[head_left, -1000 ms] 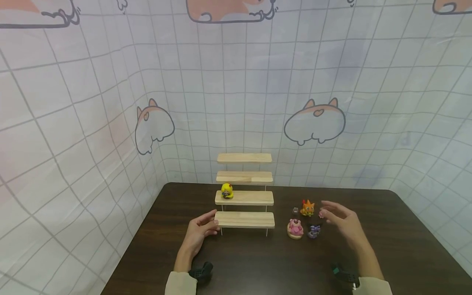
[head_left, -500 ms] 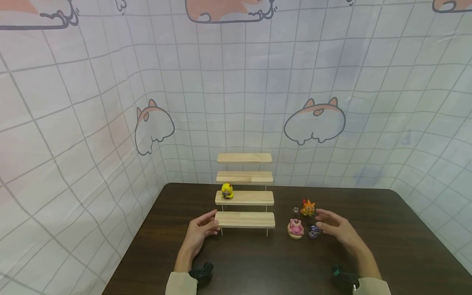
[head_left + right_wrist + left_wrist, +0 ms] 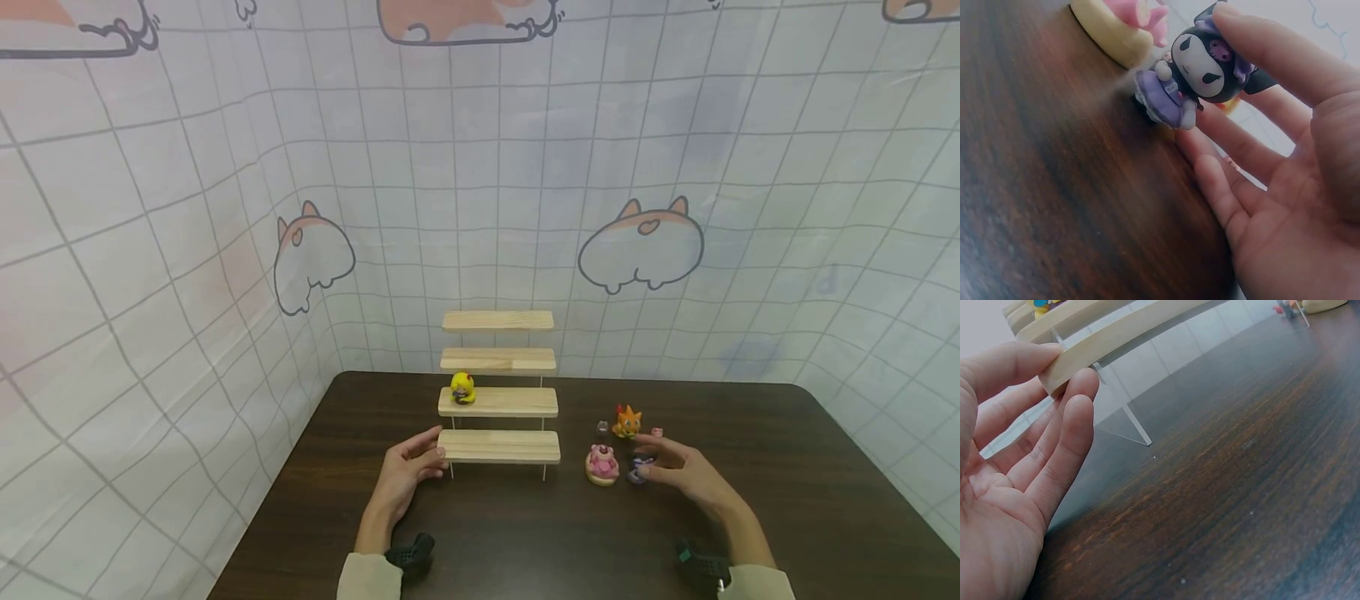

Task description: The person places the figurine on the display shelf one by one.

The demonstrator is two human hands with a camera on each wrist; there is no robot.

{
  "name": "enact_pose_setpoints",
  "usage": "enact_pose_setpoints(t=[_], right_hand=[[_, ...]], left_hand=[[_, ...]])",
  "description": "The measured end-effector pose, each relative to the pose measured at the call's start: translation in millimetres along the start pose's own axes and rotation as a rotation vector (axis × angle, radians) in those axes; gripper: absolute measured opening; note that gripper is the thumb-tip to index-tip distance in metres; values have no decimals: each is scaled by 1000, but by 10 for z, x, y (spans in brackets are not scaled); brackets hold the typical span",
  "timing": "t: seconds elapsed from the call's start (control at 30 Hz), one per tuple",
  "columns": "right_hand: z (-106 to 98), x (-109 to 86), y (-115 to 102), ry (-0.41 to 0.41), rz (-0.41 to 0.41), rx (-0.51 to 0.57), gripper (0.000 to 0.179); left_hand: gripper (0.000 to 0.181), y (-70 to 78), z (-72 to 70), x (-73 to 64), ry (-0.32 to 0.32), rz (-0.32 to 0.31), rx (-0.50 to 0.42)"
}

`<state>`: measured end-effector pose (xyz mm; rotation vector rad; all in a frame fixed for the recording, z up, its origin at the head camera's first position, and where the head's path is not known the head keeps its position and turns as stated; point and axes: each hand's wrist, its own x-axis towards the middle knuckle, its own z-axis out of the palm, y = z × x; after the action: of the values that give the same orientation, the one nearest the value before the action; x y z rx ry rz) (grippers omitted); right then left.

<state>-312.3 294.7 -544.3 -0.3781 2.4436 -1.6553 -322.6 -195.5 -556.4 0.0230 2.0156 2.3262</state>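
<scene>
My left hand point(image 3: 405, 475) holds the left end of the lowest board of a tiered wooden display stand point(image 3: 498, 447). In the left wrist view the thumb lies over this board point(image 3: 1085, 356) and fingertips touch it from below. My right hand point(image 3: 693, 479) is at a small black-and-purple figurine point(image 3: 1194, 72) in a purple dress. The right wrist view has the thumb on its head and the fingers behind it. Whether its base touches the table is unclear. A yellow-haired figurine point(image 3: 462, 389) sits on the left of the second board from the bottom.
Beside the right hand stand a pink bear figurine point(image 3: 602, 465) on a cream base, an orange figurine point(image 3: 627, 422), a tiny greyish piece point(image 3: 602, 427) and a small pink piece point(image 3: 657, 432). The dark wooden table point(image 3: 525, 542) meets a white grid-patterned curtain point(image 3: 480, 167) behind.
My right hand has left the small pink piece and come nearer, to the left, onto the black-and-purple figurine. The left hand stays on the stand.
</scene>
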Motion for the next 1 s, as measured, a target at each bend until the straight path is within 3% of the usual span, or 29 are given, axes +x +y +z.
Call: enact_pose_setpoints(t=[1.0], right_hand=[[32, 12, -29, -1, 65, -43, 55]], left_hand=[[52, -1, 6, -1, 5, 0, -9]])
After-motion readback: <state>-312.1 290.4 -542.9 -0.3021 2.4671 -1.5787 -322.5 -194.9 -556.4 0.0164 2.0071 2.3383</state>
